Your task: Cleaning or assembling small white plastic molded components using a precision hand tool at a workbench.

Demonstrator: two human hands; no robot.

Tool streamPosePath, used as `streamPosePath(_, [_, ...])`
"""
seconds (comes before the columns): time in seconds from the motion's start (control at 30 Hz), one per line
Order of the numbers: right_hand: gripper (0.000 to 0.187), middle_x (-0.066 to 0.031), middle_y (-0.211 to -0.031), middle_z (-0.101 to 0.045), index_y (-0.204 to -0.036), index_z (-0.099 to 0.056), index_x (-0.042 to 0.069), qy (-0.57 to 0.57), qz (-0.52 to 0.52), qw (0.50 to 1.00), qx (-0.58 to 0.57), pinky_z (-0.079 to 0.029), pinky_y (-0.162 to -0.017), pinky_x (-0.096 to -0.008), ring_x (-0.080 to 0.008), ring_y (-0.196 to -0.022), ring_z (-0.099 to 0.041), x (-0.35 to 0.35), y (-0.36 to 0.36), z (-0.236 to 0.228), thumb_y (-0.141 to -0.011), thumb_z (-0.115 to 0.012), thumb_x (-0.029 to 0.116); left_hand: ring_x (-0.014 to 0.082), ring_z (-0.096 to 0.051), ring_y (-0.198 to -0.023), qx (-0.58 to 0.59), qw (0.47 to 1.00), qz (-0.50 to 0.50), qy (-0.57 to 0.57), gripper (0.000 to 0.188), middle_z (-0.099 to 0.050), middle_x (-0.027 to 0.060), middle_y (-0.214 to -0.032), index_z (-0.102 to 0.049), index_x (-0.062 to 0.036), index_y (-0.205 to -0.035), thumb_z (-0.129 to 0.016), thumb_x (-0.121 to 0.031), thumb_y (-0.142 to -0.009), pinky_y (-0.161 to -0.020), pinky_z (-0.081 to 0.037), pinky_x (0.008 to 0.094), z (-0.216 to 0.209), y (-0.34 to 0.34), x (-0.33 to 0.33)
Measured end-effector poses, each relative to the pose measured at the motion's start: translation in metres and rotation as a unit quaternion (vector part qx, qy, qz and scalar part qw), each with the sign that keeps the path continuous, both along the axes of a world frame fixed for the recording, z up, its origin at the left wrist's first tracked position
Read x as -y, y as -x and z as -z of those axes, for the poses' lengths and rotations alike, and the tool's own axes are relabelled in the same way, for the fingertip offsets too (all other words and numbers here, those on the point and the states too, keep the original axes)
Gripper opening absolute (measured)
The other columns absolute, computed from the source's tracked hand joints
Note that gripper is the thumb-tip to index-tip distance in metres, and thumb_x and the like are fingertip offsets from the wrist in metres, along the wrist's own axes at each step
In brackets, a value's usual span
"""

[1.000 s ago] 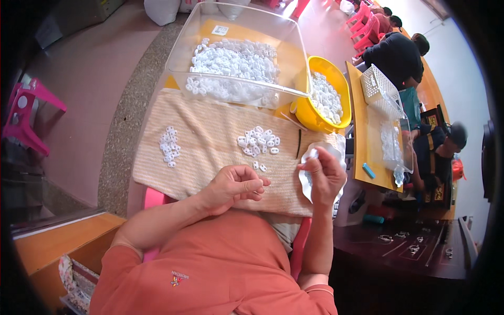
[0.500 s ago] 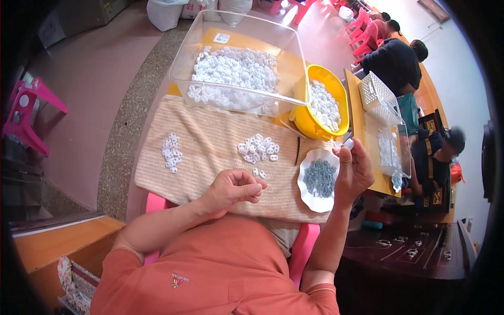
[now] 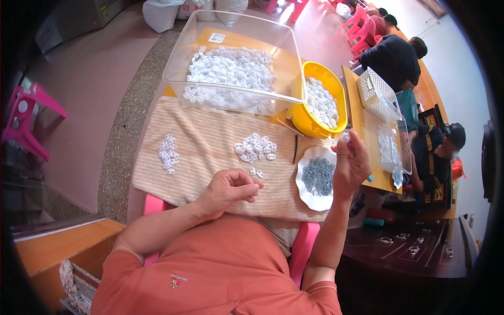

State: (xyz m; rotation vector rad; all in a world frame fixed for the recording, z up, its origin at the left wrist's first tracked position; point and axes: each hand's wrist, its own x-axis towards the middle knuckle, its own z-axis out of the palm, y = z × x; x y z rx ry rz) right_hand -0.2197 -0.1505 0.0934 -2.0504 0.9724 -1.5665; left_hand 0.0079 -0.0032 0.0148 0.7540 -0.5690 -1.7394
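Note:
My right hand [image 3: 352,165] is raised above the white scalloped dish [image 3: 314,201], pinching a small white plastic piece [image 3: 345,137] between thumb and fingers. In the dish lies a heap of small grey-blue parts [image 3: 318,176]. Over the near edge of the striped cloth [image 3: 205,131] I hold my left hand [image 3: 233,190] with its fingers curled and thumb against them; whatever they grip, if anything, is hidden. Just beyond it lie two white pieces [image 3: 256,172] and a loose pile of white two-holed pieces [image 3: 255,147]. A smaller group of white pieces [image 3: 168,154] lies farther left.
A large clear bin [image 3: 235,93] of white pieces stands at the back, beside a yellow tub [image 3: 341,119] of more. A dark thin stick [image 3: 295,149] lies on the cloth. To the right are a white perforated basket [image 3: 375,89], a clear container [image 3: 405,152] and other people seated.
The whole view has shifted slightly. My right hand still holds the white piece up, its fingers turned a little. My left hand keeps nearly the same pose.

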Motion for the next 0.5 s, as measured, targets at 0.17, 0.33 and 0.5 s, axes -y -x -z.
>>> streamPosePath(0.17, [0.028,-0.0064,-0.102,-0.060,-0.116,-0.059,-0.002,0.009,0.003,1.000,-0.010,-0.054,-0.070,-0.0238,-0.0098,-0.083,-0.059,0.0029,0.0010,0.0033,-0.088,-0.061,0.001,0.0116,-0.063,-0.078,0.004,1.000,-0.007,0.002,0.006,-0.064,0.0136,-0.101,-0.062,-0.0025,-0.088,-0.066,-0.007,-0.085,-0.073,-0.055,0.0255,0.0016,-0.0009,0.0005])
streamPosePath(0.33, [0.027,-0.0050,-0.099,-0.059,-0.116,-0.059,-0.002,0.024,0.020,0.999,-0.040,-0.054,-0.067,-0.0227,-0.0086,-0.082,-0.058,0.0034,0.0004,0.0038,-0.089,-0.061,0.002,0.0117,-0.062,-0.079,0.003,1.000,-0.007,0.004,0.006,-0.064,0.0138,-0.102,-0.063,-0.0026,-0.088,-0.066,-0.007,-0.085,-0.073,-0.054,0.0258,0.0023,-0.0013,0.0010])
streamPosePath(0.5, [0.026,-0.0049,-0.098,-0.059,-0.115,-0.060,-0.002,0.034,0.039,0.998,-0.044,-0.054,-0.066,-0.0225,-0.0080,-0.080,-0.058,0.0024,-0.0004,-0.0002,-0.089,-0.061,0.002,0.0121,-0.062,-0.080,0.006,1.000,-0.016,0.005,0.006,-0.063,0.0143,-0.103,-0.062,-0.0028,-0.088,-0.065,-0.007,-0.086,-0.074,-0.054,0.0270,-0.0006,-0.0027,0.0007])
